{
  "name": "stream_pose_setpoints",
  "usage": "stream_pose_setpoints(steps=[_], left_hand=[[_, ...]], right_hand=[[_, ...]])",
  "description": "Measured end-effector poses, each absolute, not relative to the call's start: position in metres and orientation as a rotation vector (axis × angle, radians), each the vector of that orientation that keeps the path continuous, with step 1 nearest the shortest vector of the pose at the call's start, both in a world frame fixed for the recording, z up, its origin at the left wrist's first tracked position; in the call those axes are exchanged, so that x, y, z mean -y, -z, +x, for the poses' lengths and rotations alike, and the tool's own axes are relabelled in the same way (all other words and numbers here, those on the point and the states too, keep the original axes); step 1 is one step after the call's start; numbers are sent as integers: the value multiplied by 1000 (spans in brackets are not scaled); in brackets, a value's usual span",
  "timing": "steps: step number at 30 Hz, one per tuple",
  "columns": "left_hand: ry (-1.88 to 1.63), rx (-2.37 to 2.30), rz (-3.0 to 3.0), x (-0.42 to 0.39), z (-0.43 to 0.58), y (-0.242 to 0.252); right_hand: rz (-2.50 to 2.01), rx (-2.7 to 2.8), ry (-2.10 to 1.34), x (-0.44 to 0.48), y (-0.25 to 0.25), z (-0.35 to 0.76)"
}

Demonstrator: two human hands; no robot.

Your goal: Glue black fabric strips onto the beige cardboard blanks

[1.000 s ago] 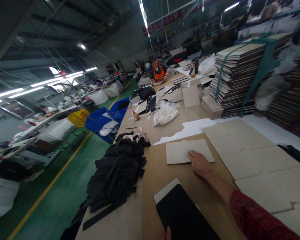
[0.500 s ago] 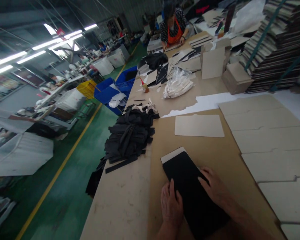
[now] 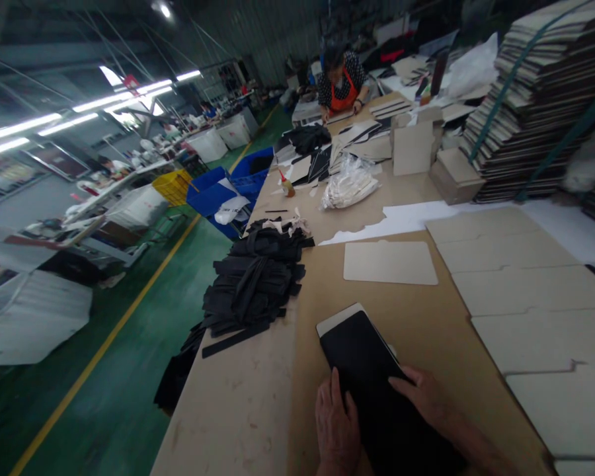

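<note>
A black fabric sleeve [image 3: 377,390] lies at a slant in front of me, with the pale end of a cardboard piece [image 3: 341,318] sticking out at its far end. My left hand [image 3: 336,420] grips the left edge, its fingers closed along that side. On the opposite edge, my right hand [image 3: 423,395] has its thumb on top and its other fingers at the side, partly hidden. Just beyond lies a separate flat cardboard panel [image 3: 391,262]. The near end of the sleeve runs out of view.
Black fabric strips [image 3: 252,284] are piled to the left. Overlapping cardboard panels [image 3: 520,291] lie on the right, below a tall strapped stack [image 3: 540,99]. A glue bottle [image 3: 287,186] and a plastic bag [image 3: 351,185] stand farther back. A co-worker [image 3: 344,86] leans over the table's far end.
The camera view has shifted a little, so the table's things appear lower. Both hands stay on the sleeve's edges; a sliver of pale board now shows along its right edge.
</note>
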State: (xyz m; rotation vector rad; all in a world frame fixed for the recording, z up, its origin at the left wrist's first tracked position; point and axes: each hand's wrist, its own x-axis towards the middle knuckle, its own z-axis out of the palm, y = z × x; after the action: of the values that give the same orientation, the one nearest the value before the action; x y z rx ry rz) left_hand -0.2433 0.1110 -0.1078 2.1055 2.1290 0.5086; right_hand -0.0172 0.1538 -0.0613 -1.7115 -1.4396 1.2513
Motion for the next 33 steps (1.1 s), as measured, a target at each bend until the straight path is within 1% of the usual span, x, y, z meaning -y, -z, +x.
stream_pose_setpoints(steps=[2,3,6,7,9,12,15,18,23,29,33], left_hand=[[-503,-2126,2100,-111,-244,109],[-502,-2123,2106,-111,-245,110],[-498,-2116,2143,-109,-250,116],[-502,-2114,2161,-109,-252,120],[-534,-2113,2208,-109,-255,127],[-618,-2150,2241,-110,-256,137],[-697,-2205,2230,-112,-252,142],[-725,-2215,2238,-113,-250,143],[-740,-2201,2232,-115,-252,141],[-797,-2153,2250,-117,-253,139],[-760,-2188,2232,-118,-253,132]], right_hand=[[-1623,1251,-1361,-171,28,1],[-1625,1179,-1290,-183,10,12],[-1660,1251,-726,-224,-26,43],[-1640,1347,-530,-239,-29,50],[-1629,1601,-234,-268,-19,56],[-1863,1973,-48,-296,25,43],[-1985,2104,-52,-299,68,18],[-2032,2135,-17,-289,90,1],[-2070,2152,25,-282,96,-2],[-1963,2216,-21,-282,106,-1],[-1891,2226,-68,-278,114,-7]])
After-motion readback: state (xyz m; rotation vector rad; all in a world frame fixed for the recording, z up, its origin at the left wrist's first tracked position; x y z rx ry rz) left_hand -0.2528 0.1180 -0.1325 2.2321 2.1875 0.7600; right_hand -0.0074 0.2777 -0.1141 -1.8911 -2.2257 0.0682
